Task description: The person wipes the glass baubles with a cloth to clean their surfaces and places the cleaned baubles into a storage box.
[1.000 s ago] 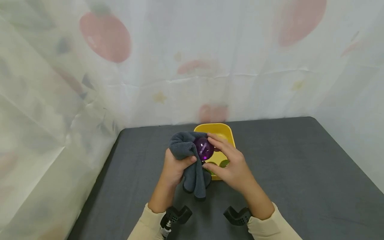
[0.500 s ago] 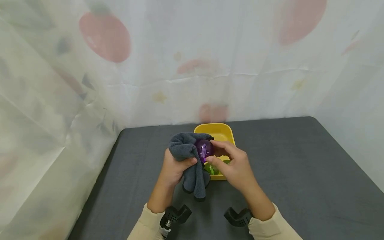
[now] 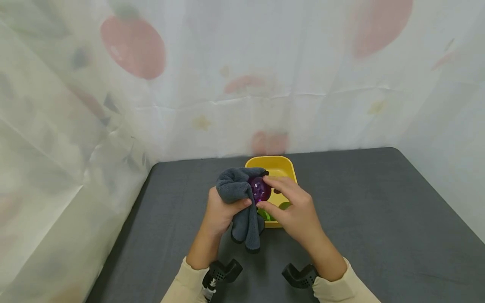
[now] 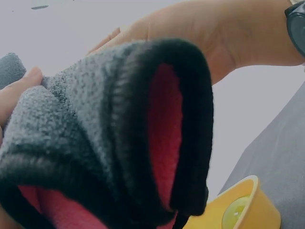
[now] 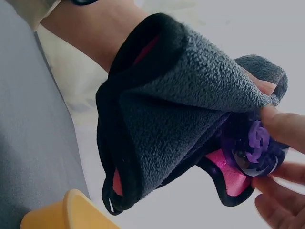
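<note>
My left hand (image 3: 221,210) grips a grey cloth (image 3: 239,198) with a pink inner side, bunched up above the table. The cloth (image 5: 181,119) is wrapped partly round a shiny purple ball (image 3: 259,189). My right hand (image 3: 291,210) pinches that purple ball (image 5: 255,145) between thumb and fingertips, against the cloth. Both hands hover just in front of a yellow bowl (image 3: 285,166). In the left wrist view the cloth (image 4: 105,143) fills most of the picture, with the right forearm behind it.
The yellow bowl (image 4: 248,207) stands on a dark grey table (image 3: 379,219) and holds green pieces (image 3: 284,205). A pale curtain with red and yellow prints (image 3: 242,75) hangs behind and at both sides of the table.
The right hand's fingers have shifted round the purple ball, turning it a little against the cloth. The left hand and cloth have stayed in about the same place.
</note>
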